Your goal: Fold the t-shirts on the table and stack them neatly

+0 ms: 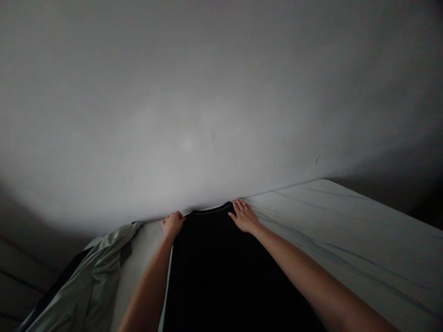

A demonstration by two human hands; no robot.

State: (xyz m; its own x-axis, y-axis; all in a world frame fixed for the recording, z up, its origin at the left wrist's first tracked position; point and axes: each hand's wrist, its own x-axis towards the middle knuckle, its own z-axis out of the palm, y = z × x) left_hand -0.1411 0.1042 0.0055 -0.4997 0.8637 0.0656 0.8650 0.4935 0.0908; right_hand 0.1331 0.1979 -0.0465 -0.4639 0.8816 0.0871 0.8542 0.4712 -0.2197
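A black garment (221, 272) lies spread on a pale, grey-veined table, its neckline edge toward the wall. My left hand (173, 224) is at the garment's upper left corner, its fingers curled and pinching the fabric edge. At the upper right corner my right hand (245, 216) rests flat, fingers spread, with the thumb on the black cloth. The lower part of the garment runs out of the bottom of the view.
A grey-green cloth (100, 276) lies in a crumpled heap at the table's left side, with dark fabric beside it. The table (346, 221) meets a plain grey wall (207, 115) along its far edge.
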